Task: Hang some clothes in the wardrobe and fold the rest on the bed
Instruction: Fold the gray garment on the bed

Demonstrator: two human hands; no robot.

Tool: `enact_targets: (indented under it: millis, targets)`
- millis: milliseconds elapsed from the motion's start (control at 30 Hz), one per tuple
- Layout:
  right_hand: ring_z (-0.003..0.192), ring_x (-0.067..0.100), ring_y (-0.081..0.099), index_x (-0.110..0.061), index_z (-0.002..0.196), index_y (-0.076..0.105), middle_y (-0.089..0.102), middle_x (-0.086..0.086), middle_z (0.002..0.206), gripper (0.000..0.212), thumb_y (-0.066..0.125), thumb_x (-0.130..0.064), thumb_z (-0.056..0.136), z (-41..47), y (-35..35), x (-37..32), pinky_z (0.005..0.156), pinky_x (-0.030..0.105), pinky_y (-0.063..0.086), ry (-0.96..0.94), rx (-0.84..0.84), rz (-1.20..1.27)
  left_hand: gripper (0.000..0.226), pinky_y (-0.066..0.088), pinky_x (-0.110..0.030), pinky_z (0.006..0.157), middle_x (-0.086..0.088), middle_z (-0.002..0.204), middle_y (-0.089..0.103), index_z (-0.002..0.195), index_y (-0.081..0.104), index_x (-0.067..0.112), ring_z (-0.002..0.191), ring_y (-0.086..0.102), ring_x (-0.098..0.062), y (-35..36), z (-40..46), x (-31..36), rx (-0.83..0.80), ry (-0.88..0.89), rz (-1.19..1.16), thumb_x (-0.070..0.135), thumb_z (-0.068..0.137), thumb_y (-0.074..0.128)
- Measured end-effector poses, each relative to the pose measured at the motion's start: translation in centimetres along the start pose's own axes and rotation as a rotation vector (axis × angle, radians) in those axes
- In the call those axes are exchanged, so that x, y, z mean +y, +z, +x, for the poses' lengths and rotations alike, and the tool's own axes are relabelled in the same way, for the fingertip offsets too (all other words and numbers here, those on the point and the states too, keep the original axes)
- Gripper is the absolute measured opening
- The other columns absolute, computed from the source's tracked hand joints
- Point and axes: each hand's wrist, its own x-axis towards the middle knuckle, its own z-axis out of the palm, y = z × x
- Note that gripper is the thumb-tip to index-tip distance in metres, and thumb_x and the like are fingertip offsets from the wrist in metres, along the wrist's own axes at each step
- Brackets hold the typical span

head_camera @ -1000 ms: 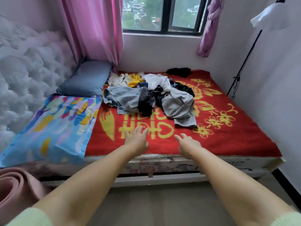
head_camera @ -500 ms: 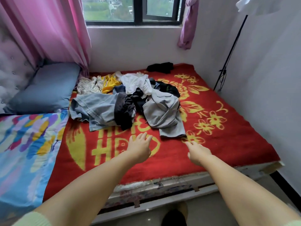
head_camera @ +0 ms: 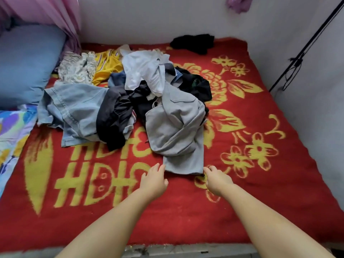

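A heap of clothes lies on the red and yellow blanket (head_camera: 186, 216) of the bed. Nearest me is a grey garment (head_camera: 176, 127), its lower hem spread toward the bed's front. Behind it lie a white shirt (head_camera: 143, 69), a light denim piece (head_camera: 74, 107), dark clothes (head_camera: 115, 116), a yellow garment (head_camera: 107, 66) and a floral one (head_camera: 78, 67). My left hand (head_camera: 153, 180) reaches with straight fingers to the hem's left corner. My right hand (head_camera: 216, 178) is at the hem's right corner, fingertips touching it. Neither hand grips anything.
A separate black garment (head_camera: 193, 42) lies at the far edge by the wall. A blue pillow (head_camera: 26, 62) and a colourful pillow (head_camera: 11, 131) sit at the left. A pink curtain (head_camera: 46, 13) hangs at the back left. A black stand (head_camera: 305, 47) leans along the right wall.
I have moved closer to the bed and both hands have reached forward across the blanket, arriving at the grey garment's hem. The clothes have not moved.
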Motion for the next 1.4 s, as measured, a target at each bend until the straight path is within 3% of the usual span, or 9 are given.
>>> enact_targets:
  millis: [367, 500, 600, 733, 867, 1000, 1233, 1300, 1400]
  targets:
    - [0.133, 0.033, 0.038, -0.018, 0.153, -0.002, 0.028, 0.014, 0.151, 0.078, 0.048, -0.039, 0.097, 15.7, 4.6, 0.3, 0.101, 0.044, 0.037, 0.379, 0.046, 0.555, 0.084, 0.015, -0.037, 0.118, -0.006, 0.161, -0.002, 0.153, -0.003, 0.015, 0.148, 0.000, -0.020, 4.6, 16.4, -0.2, 0.162, 0.108, 0.177, 0.038, 0.094, 0.052]
    - [0.116, 0.033, 0.055, -0.023, 0.152, -0.012, 0.051, 0.015, 0.132, 0.078, 0.044, -0.018, 0.097, 18.1, 6.4, -0.6, 0.091, 0.040, 0.044, 0.311, -0.012, 0.469, 0.097, 0.019, -0.048, 0.114, -0.004, 0.142, 0.043, 0.152, -0.007, 0.018, 0.135, 0.037, -0.022, 5.0, 21.1, 0.3, 0.048, 0.098, 0.062, 0.041, 0.088, 0.061]
    - [0.111, 0.034, 0.055, -0.024, 0.150, 0.015, 0.050, 0.012, 0.125, 0.063, 0.040, -0.011, 0.093, 17.2, 7.6, -1.7, 0.085, 0.040, 0.044, 0.170, 0.010, 0.324, 0.068, 0.038, -0.037, 0.098, -0.009, 0.130, 0.056, 0.150, 0.019, 0.019, 0.117, 0.054, -0.028, 5.5, 21.3, -0.6, -0.102, 0.157, 0.020, 0.019, 0.090, 0.052]
    - [0.113, 0.033, 0.054, -0.015, 0.138, 0.037, 0.051, 0.014, 0.124, 0.046, 0.043, -0.013, 0.092, 14.5, 8.3, -4.6, 0.088, 0.037, 0.043, 0.021, -0.053, 0.345, 0.009, 0.042, -0.035, 0.073, -0.012, 0.104, 0.064, 0.099, 0.051, 0.015, 0.099, 0.059, -0.034, 6.1, 19.0, -3.6, -0.134, 0.154, 0.021, 0.018, 0.091, 0.047]
    - [0.109, 0.032, 0.057, -0.010, 0.125, 0.049, 0.061, 0.015, 0.120, 0.035, 0.041, -0.011, 0.091, 12.0, 7.9, -7.9, 0.084, 0.035, 0.043, -0.096, -0.183, 0.354, 0.041, 0.034, -0.031, 0.053, 0.006, 0.061, 0.047, 0.062, 0.039, 0.022, 0.064, 0.050, -0.018, 5.0, 16.2, -5.8, -0.257, 0.182, 0.063, 0.050, 0.090, 0.053]
    - [0.102, 0.028, 0.062, -0.007, 0.121, 0.054, 0.065, 0.012, 0.112, 0.039, 0.064, -0.011, 0.084, 9.5, 7.3, -11.1, 0.084, 0.033, 0.049, -0.288, -0.497, 0.194, 0.042, 0.047, -0.033, 0.075, -0.008, 0.101, 0.068, 0.097, 0.064, 0.011, 0.098, 0.063, -0.029, 6.1, 11.2, -10.5, -0.424, 0.140, 0.342, 0.049, 0.092, 0.045]
    - [0.070, -0.004, 0.063, -0.009, 0.132, 0.056, 0.069, 0.001, 0.111, 0.039, 0.056, -0.009, 0.093, 5.4, 10.2, -14.0, 0.062, 0.009, 0.046, -0.237, -1.006, 0.379, 0.043, 0.045, -0.034, 0.099, -0.011, 0.134, 0.057, 0.129, 0.056, 0.002, 0.121, 0.055, -0.024, 7.3, 0.7, -23.2, -0.940, -0.145, 0.588, 0.017, 0.089, 0.051]
    - [0.070, 0.008, 0.069, 0.003, 0.117, 0.063, 0.074, 0.005, 0.086, 0.029, 0.052, -0.004, 0.092, 6.5, 9.8, -13.4, 0.053, 0.015, 0.046, -0.114, -0.819, 0.482, 0.040, 0.047, -0.033, 0.096, -0.007, 0.129, 0.061, 0.125, 0.059, 0.010, 0.118, 0.058, -0.022, 6.0, 0.8, -25.3, -0.822, -0.174, 0.536, 0.024, 0.089, 0.049]
    - [0.103, 0.034, 0.061, 0.002, 0.101, 0.063, 0.067, 0.020, 0.104, 0.022, 0.045, -0.008, 0.092, 9.3, 7.8, -11.4, 0.078, 0.033, 0.046, 0.238, -0.123, 0.643, 0.035, 0.047, -0.032, 0.087, -0.004, 0.122, 0.061, 0.115, 0.059, 0.017, 0.112, 0.058, -0.023, 3.5, 3.4, -25.6, -0.501, -0.067, 0.392, 0.036, 0.094, 0.038]
